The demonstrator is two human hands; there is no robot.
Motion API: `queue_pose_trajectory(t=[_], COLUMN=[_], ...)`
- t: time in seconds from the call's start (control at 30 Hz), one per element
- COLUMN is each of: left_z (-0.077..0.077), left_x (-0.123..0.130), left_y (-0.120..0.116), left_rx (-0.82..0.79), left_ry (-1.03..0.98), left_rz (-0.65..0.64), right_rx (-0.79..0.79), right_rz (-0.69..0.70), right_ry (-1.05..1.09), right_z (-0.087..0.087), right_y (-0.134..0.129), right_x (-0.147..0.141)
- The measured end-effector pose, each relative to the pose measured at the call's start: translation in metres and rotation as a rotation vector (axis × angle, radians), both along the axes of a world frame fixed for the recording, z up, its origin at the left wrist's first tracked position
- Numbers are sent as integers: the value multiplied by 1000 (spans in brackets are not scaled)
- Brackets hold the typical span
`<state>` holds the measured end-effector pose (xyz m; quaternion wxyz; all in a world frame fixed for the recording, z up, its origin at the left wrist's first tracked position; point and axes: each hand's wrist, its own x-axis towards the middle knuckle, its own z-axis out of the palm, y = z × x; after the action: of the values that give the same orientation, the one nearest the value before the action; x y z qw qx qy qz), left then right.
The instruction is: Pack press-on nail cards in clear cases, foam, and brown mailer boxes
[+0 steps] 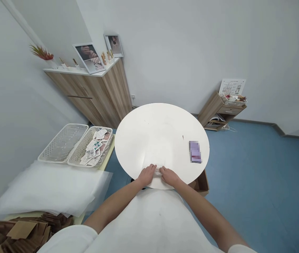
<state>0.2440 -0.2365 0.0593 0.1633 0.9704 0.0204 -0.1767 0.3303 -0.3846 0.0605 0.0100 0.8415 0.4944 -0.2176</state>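
Close to the near edge of the round white table (pixel 162 126), my left hand (pixel 147 175) and my right hand (pixel 169 176) grip the two ends of a small clear plastic piece (pixel 158 171). Its shape looks flat and box-like, but the fingers cover much of it. Both hands have their fingers curled and closed on it. Faint edges on the white surface just beyond the hands hint at a thin translucent sheet, hard to make out against the table.
A blurred purple item (pixel 195 151) lies on the table's right side. To my left are a basket of clear plastic pieces (pixel 62 123), a basket of printed cards (pixel 73 162), white translucent sheets (pixel 49 186) and brown cardboard pieces (pixel 20 230). An open carton (pixel 204 182) is below right.
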Motion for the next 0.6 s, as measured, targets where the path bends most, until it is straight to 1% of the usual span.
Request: queue_pose_trajectory(t=[0.1, 0.23, 0.43, 0.6], left_z=[5, 10, 12, 12], left_x=[1, -1, -7, -6], left_y=[3, 5, 8, 13], left_rx=[26, 42, -28, -97], left_ry=[11, -25, -16, 4], left_rz=[-51, -98, -78, -76], right_rx=[47, 102, 163, 243], right_rz=[-7, -73, -148, -194], right_ry=[62, 179, 288, 360], right_z=[6, 9, 7, 9], right_y=[-5, -10, -19, -22], right_x=[0, -6, -14, -15])
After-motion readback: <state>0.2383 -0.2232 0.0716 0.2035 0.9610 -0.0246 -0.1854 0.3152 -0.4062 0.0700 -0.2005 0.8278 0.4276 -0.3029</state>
